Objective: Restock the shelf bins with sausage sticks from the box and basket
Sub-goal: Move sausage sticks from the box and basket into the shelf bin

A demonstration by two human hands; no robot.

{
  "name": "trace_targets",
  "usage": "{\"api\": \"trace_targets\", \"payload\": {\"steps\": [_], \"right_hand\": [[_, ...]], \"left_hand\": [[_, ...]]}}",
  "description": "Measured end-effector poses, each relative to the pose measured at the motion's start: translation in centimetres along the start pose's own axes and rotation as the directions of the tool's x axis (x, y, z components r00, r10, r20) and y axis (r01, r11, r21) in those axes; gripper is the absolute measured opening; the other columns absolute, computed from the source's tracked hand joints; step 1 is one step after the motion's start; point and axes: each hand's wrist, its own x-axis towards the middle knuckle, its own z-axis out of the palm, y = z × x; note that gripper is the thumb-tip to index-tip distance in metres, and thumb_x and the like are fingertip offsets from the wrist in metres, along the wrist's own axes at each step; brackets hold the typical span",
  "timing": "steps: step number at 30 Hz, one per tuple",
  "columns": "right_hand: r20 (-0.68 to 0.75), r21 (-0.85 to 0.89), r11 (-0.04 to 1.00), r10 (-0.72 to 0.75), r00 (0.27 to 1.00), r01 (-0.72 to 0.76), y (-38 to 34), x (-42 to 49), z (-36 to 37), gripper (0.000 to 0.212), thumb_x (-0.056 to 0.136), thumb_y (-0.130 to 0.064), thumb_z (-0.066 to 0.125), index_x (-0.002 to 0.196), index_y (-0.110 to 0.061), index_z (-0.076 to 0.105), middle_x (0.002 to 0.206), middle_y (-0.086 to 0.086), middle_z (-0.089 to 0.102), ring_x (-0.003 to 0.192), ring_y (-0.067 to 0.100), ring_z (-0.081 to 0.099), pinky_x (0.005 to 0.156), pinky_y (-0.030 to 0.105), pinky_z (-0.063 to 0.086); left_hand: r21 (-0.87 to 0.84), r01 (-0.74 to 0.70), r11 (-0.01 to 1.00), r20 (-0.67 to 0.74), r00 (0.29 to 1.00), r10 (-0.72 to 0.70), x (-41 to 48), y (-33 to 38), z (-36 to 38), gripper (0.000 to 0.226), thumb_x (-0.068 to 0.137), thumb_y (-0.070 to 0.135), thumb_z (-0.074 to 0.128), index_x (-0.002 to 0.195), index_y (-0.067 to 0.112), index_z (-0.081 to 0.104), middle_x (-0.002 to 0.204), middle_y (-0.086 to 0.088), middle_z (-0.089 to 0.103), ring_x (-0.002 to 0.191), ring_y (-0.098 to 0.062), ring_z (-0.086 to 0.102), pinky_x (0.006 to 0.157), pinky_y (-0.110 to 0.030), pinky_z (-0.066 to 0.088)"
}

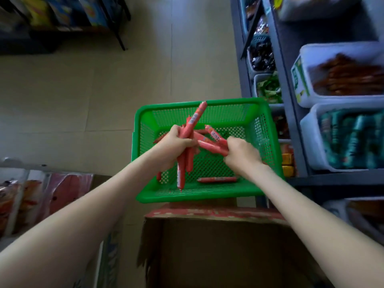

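A green mesh basket (207, 193) sits on the far edge of an open cardboard box (218, 246). Over the basket my left hand (176, 142) grips a bundle of several red sausage sticks (192, 123) that fan up and down from the fist. My right hand (241, 152) holds a few more red sticks (214, 140) by their ends, pointing toward the left hand. One loose stick (217, 179) lies on the basket floor near its front. On the shelf to the right a white bin (305, 80) holds reddish-brown sticks.
Grey shelving (291, 121) with several white bins of snacks stands at the right; one bin (311, 146) holds teal packets. Packaged goods lie on a low display (41, 200) at the left. Beige tiled floor (104, 90) stretches ahead, with a dark rack (62, 21) at the far left.
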Motion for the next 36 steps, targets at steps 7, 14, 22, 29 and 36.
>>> {"api": "trace_targets", "payload": {"steps": [7, 14, 22, 29, 36], "right_hand": [[-0.257, 0.321, 0.938, 0.218, 0.941, -0.129, -0.3, -13.8, -16.6, 0.023, 0.080, -0.014, 0.064, 0.102, -0.012, 0.059, 0.085, 0.010, 0.060, 0.093, 0.034, 0.061, 0.067, 0.032, 0.041], [-0.604, 0.280, 0.934, 0.350, 0.716, -0.220, 1.5, -33.0, -29.6, 0.025, 0.079, -0.017, 0.067, 0.102, -0.017, 0.057, 0.093, 0.010, 0.066, 0.093, 0.033, 0.061, 0.067, 0.032, 0.035], [-0.903, -0.039, 0.758, 0.252, 0.348, -0.651, 1.9, -49.8, -36.4, 0.047, 0.058, -0.020, 0.082, 0.098, -0.008, 0.060, 0.084, 0.009, 0.064, 0.065, 0.032, 0.066, 0.046, 0.029, 0.045], [-0.960, -0.021, 0.571, 0.218, 0.176, -0.821, 5.0, -59.1, -38.0, 0.040, 0.058, -0.006, 0.080, 0.093, -0.007, 0.062, 0.082, 0.011, 0.065, 0.060, 0.031, 0.065, 0.044, 0.028, 0.045], [-0.939, -0.097, 0.412, 0.263, 0.221, -0.906, 10.6, -62.6, -36.9, 0.047, 0.039, 0.002, 0.082, 0.082, -0.006, 0.065, 0.072, 0.008, 0.064, 0.050, 0.027, 0.061, 0.046, 0.025, 0.046]], "left_hand": [[0.328, -0.435, 0.839, 0.142, 0.901, 0.411, -11.1, 11.1, 5.8, 0.030, 0.084, 0.010, 0.065, 0.085, 0.024, 0.038, 0.084, -0.015, 0.058, 0.082, -0.038, 0.066, 0.073, -0.054, 0.055], [0.389, -0.896, 0.216, 0.560, 0.416, 0.716, -24.9, 22.8, 15.1, 0.029, 0.090, 0.014, 0.061, 0.112, 0.009, 0.042, 0.073, 0.006, 0.052, 0.055, -0.011, 0.046, 0.052, -0.028, 0.033], [0.069, -0.996, -0.056, 0.682, 0.006, 0.731, -37.9, 28.0, 26.9, 0.036, 0.086, -0.006, 0.054, 0.120, -0.002, 0.040, 0.072, 0.017, 0.042, 0.064, -0.016, 0.042, 0.053, -0.027, 0.023], [-0.146, -0.949, -0.278, 0.684, -0.300, 0.665, -44.8, 28.6, 34.6, 0.027, 0.087, -0.001, 0.056, 0.104, 0.008, 0.037, 0.081, -0.003, 0.049, 0.078, -0.040, 0.053, 0.056, -0.028, 0.019], [-0.159, -0.862, -0.480, 0.760, -0.418, 0.498, -46.7, 27.2, 38.7, 0.019, 0.089, 0.002, 0.054, 0.104, 0.003, 0.043, 0.086, -0.019, 0.055, 0.065, -0.044, 0.056, 0.049, -0.033, 0.031]]}}
